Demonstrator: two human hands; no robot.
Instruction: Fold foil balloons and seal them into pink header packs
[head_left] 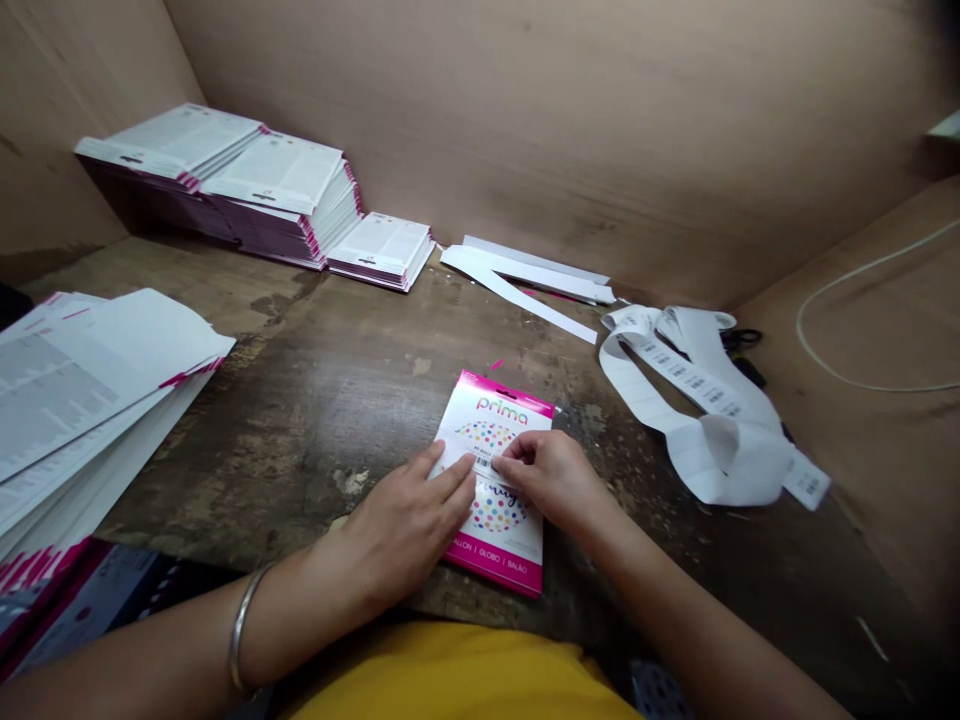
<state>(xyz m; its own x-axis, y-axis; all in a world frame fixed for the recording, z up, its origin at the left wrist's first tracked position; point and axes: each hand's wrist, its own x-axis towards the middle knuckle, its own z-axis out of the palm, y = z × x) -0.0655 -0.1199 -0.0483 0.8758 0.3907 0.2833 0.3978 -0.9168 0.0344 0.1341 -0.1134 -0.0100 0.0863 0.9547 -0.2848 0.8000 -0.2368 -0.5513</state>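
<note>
- Pink-and-white packet [501, 515] lies on the surface [360, 360] directly under the fingers of both hands, its printed front up.
- A small barcode label [482, 462] sits across the middle of that front, between the two hands' fingertips. Placing it looks mostly done; whether every edge is stuck down cannot be told.
- Fingers of the left hand [397, 525] rest flat and slightly apart on the packet, beside the label, clamped on nothing.
- Thumb and forefinger of the right hand [555, 480] come close together at the label's right side; whether they pinch or press it, I cannot tell.
- Well to the right of the right fingers, a looped label strip [724, 460] carries more barcodes, so labels are left to use.
- Beyond the fingers lie loose white strips [517, 300].
- Beyond and left of the left fingers stand a big stack [277, 175] and a small stack [382, 245], backs up.
- Left of the left fingers, a nearer pile [135, 370] also lies backs up; which packets are labelled is hidden.
</note>
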